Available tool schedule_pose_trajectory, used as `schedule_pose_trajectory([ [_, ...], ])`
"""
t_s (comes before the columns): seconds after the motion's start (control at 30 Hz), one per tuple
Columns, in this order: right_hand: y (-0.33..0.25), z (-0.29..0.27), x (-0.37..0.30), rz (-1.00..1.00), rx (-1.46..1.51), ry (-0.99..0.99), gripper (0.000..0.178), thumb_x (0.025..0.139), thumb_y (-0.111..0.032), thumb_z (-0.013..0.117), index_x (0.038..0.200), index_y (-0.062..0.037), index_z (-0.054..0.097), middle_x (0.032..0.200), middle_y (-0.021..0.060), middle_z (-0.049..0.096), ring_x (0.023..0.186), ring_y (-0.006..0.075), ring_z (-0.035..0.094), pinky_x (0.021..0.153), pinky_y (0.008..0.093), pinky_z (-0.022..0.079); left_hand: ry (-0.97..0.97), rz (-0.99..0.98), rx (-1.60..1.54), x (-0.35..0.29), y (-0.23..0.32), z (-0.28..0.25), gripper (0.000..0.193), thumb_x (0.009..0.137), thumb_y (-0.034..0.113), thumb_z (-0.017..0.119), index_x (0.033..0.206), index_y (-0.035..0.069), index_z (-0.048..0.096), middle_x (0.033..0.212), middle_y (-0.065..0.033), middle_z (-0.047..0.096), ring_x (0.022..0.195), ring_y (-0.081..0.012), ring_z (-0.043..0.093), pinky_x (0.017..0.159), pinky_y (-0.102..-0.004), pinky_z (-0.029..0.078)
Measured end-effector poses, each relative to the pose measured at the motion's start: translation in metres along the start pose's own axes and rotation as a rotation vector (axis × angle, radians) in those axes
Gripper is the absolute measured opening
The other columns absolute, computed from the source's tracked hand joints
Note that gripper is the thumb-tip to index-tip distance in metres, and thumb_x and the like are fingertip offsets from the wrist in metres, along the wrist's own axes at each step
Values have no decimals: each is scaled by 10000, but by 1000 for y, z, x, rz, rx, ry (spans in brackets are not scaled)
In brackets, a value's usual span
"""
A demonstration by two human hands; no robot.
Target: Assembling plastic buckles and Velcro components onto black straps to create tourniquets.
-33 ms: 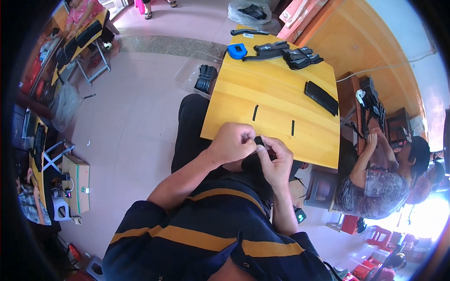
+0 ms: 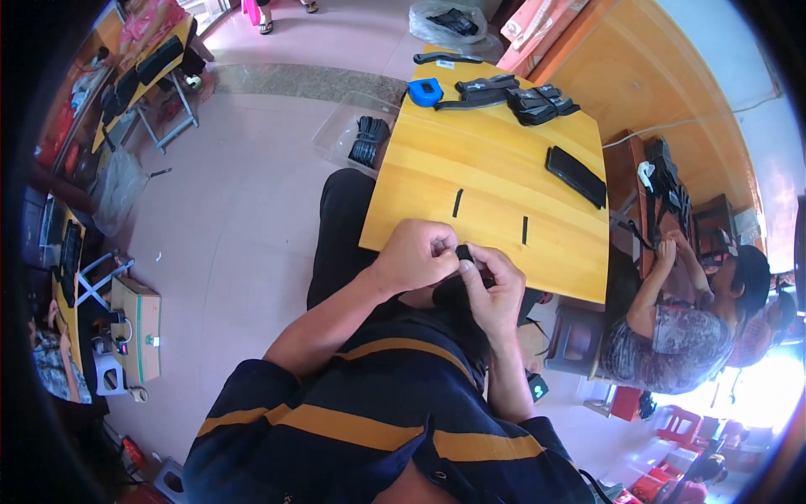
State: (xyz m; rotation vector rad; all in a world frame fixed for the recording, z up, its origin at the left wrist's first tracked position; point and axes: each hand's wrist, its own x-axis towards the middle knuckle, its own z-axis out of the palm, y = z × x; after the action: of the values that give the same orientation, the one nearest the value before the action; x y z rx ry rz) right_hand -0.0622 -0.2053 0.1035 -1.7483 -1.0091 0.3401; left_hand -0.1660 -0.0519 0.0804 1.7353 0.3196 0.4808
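Black strapping [image 2: 463, 252] is being worked near the closest edge of the yellow wooden table [image 2: 483, 151], the right hand [image 2: 497, 290] pinching it, the left hand's [image 2: 417, 254] hold being unclear, the next move probably calling for steady fingertips.

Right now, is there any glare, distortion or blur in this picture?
In the head view, white glare washes out the lower right, corners go dark, and the wooden panel bows; also in the head view, the left hand and right hand look fairly sharp, but the black piece shows little detail.
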Motion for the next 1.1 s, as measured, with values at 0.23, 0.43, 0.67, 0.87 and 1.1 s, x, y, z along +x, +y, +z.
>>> schedule_pose_trajectory([
  [0.23,-1,2,5,-25,24,-17,224,905,-52,738,1119,12,723,945,81,719,786,125,657,738,260,526,-68,-321,-465,6,6,-6,112,846,-33,598,750,-7,649,637,10,587,580,-25,510,504,-226,387],
  [0.43,3,3,6,26,23,-47,223,903,-55,741,1113,17,722,940,85,721,787,124,655,739,261,523,-3,11,103,1,8,-6,77,821,-29,626,758,-3,663,650,-15,630,569,-53,537,521,-230,410],
  [0.67,1,7,4,-44,-1,-77,212,896,-21,726,1104,23,720,904,106,716,757,159,686,716,275,533,-153,-166,-208,5,-18,-16,25,820,-15,643,804,-20,661,679,-24,646,584,-75,587,536,-241,454],
  [0.87,3,7,4,-30,15,-73,206,898,-20,722,1101,18,724,899,109,717,748,165,686,708,276,532,-130,-221,-299,1,-13,-12,19,819,-1,665,813,-17,673,679,-21,651,582,-74,586,542,-242,463],
  [1.1,7,7,0,-4,-28,-121,207,893,-32,735,1092,25,721,921,102,718,776,146,656,731,268,519,-159,-47,50,4,-13,-20,42,810,20,684,772,3,680,651,-9,648,559,-55,546,522,-230,433],
])
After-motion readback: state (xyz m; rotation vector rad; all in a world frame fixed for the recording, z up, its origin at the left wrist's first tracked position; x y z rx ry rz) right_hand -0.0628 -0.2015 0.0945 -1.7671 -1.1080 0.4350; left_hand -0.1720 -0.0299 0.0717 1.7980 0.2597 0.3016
